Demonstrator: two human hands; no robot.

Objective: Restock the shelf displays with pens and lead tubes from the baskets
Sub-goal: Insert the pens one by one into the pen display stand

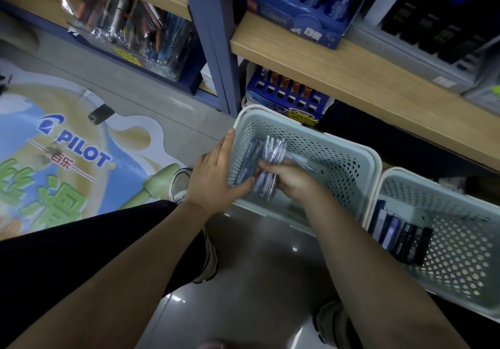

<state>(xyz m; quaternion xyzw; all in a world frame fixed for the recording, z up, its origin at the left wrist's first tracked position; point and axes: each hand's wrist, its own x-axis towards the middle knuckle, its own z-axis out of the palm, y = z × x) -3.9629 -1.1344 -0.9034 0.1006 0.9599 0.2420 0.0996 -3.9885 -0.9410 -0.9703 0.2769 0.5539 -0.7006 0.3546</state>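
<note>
On the floor before the shelving, two pale perforated baskets stand side by side, walls touching.

Item: left basket [351, 164]. Holds a bundle of pens [270, 156], pale barrels in clear wrap, lying against its left wall. Long axis runs from the near edge toward the far edge, tips pointing to the shelf.

Item: right basket [460, 254]. Holds a row of dark boxes [400, 240] along its left wall; contents too small to read, possibly lead tubes. Untouched.

Item: right hand [292, 179]. Inside the left basket, fingers curled round the near part of the bundle, gripping it.

Item: left hand [216, 178]. Over the left wall of the same basket; thumb lies along the rim, fingers reach in and touch the bundle's near end. Whether they pinch it cannot be told.

Item: lower display [286, 96], blue, slotted, directly beyond the far edge of the left basket under the wooden shelf [351, 77]. Several slots look dark and unfilled.

Judgement: the pens sit already in the right hand, nearer arm for the lift; their axis points toward the display, so little turning seems needed.
</note>
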